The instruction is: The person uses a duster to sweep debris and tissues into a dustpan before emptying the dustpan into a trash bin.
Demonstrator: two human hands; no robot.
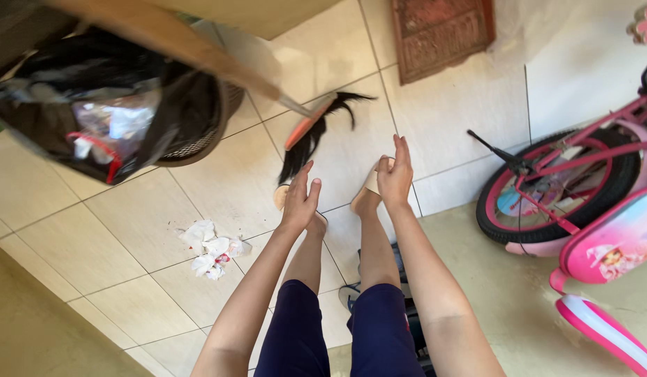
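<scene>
Nearest us, our left hand (299, 202) and right hand (395, 176) hang empty, fingers straight and together, just short of the black-bristled broom (315, 132) on the floor (93, 244), beside a bin (163, 105) lined with a black bag, a pink bicycle (568, 188) and crumpled white wrappers (212, 249).

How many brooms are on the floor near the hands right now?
1: the broom with black bristles lies on the tiles just beyond the left hand and right hand. Others may be out of frame.
</scene>
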